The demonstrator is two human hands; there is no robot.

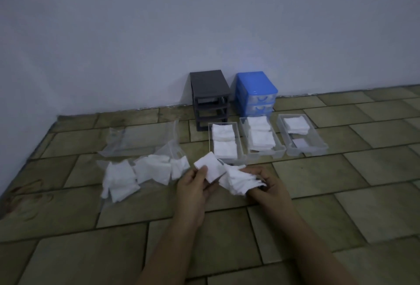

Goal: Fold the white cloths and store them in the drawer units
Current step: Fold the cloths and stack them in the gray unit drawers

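My left hand [195,190] pinches a folded white cloth [210,166] by its near corner. My right hand [269,188] grips a bunch of several white cloths [238,181] just to the right of it. A loose pile of white cloths [138,174] lies on the floor to the left. Three clear drawers stand pulled out on the floor: the left drawer [242,148] and middle drawer [278,146] hold stacks of folded cloths, the right drawer [322,143] holds one stack at its far end. Behind them stand a dark grey drawer unit [210,98] and a blue drawer unit [255,92].
A crumpled clear plastic bag [141,141] lies behind the loose pile. The tiled floor [227,228] meets a pale wall [204,23] just behind the drawer units.
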